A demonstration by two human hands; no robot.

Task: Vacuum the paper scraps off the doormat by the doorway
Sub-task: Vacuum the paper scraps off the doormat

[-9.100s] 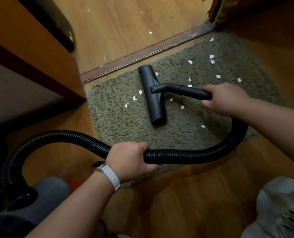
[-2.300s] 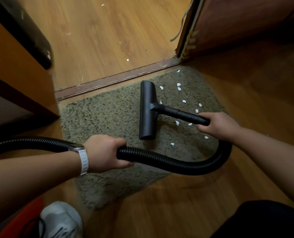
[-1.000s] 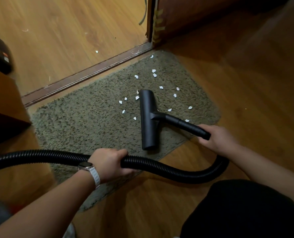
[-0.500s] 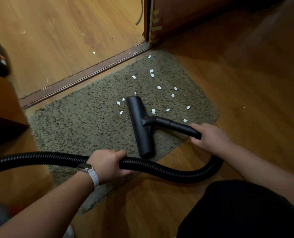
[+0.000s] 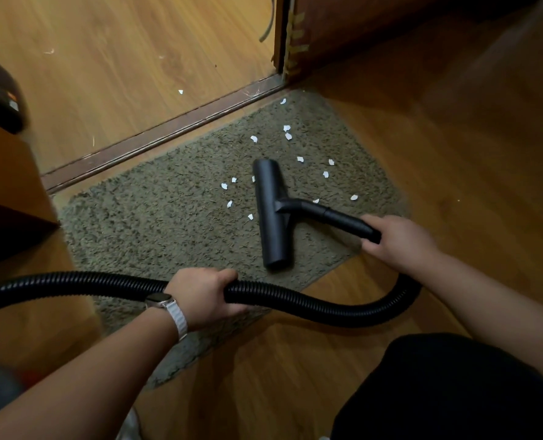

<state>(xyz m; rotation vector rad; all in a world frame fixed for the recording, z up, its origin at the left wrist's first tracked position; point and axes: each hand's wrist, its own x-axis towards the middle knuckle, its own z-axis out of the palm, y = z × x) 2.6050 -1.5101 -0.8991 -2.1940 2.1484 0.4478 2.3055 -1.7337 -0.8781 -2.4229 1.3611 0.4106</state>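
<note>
White paper scraps [image 5: 300,159] uncollected round nozzle [image 5: 271,214]; left of doormat [image 5: 168,217] clear. Right hand [image 5: 397,241] gripping tube [image 5: 343,219], left hand [image 5: 203,293] gripping hose [image 5: 327,309].

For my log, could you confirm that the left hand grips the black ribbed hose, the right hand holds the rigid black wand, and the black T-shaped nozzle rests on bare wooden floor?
No: the head view shows the black T-shaped nozzle resting on the shaggy grey-green doormat, not the bare wooden floor. The left hand does grip the black ribbed hose, the right hand the rigid black wand.
</note>
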